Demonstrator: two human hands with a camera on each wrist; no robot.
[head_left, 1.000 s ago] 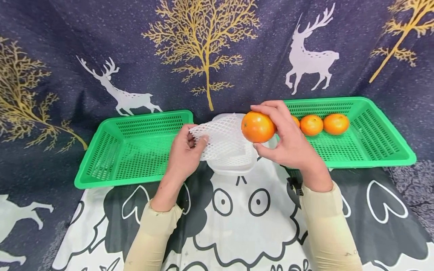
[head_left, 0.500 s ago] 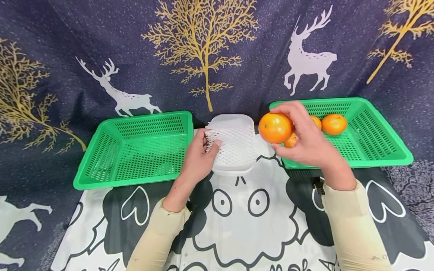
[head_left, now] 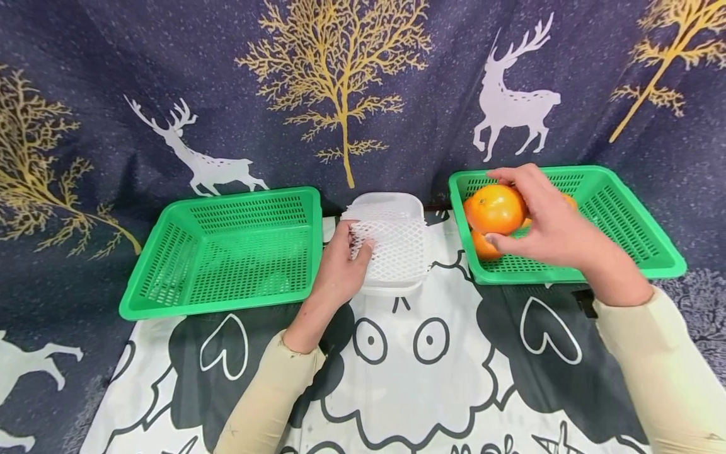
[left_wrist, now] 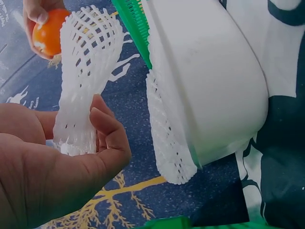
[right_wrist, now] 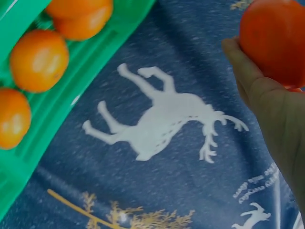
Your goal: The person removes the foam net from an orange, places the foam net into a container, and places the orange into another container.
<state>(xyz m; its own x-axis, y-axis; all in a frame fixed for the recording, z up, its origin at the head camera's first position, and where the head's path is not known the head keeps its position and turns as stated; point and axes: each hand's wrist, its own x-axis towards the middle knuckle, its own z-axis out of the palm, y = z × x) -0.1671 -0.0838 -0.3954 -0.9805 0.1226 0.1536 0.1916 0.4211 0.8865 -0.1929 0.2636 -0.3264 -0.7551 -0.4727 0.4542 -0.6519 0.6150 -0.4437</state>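
My left hand [head_left: 343,268] pinches a white foam fruit net [head_left: 397,252] between thumb and fingers, above a white plastic tub [head_left: 391,290]. In the left wrist view the net [left_wrist: 88,71] stands up from the fingers as a flattened sleeve. My right hand [head_left: 558,230] grips an orange [head_left: 498,210] from its right side, thumb below and fingers over the top. It is over the left end of the right green basket [head_left: 641,221]. More oranges [right_wrist: 39,60] lie in that basket, partly hidden in the head view by the held orange and the hand.
Another foam net [left_wrist: 171,148] hangs over the tub's edge in the left wrist view. A second green basket [head_left: 244,265] stands to the left, with nothing in it. Behind everything hangs a dark cloth [head_left: 420,139] with deer and trees; a printed cloth [head_left: 397,391] covers the table.
My right hand has carried the orange rightward from above the tub to over the right basket. My left hand has shifted a little right with the foam net.
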